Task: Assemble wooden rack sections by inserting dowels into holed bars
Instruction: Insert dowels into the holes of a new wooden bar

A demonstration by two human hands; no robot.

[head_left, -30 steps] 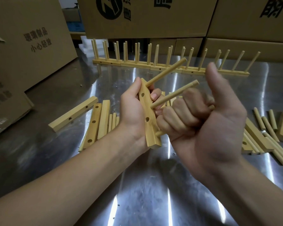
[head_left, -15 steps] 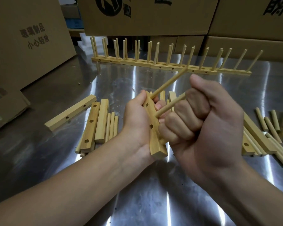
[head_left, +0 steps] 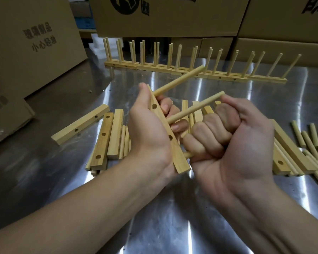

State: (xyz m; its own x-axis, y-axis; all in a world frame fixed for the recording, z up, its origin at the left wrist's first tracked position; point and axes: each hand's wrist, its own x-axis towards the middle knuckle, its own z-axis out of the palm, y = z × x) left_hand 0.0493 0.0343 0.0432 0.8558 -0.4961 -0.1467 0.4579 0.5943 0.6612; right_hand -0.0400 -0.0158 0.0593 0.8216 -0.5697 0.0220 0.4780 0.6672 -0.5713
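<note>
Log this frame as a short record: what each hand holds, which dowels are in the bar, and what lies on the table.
Left hand: grips the bar, tilted, above the table
Right hand: fist round the lower dowel, its end by the bar; thumb on the middle dowel's tip
Dowels in bar: upper dowel, middle dowel
Table, back: finished racks
Table, left: loose bars
Table, right: loose dowels
</note>
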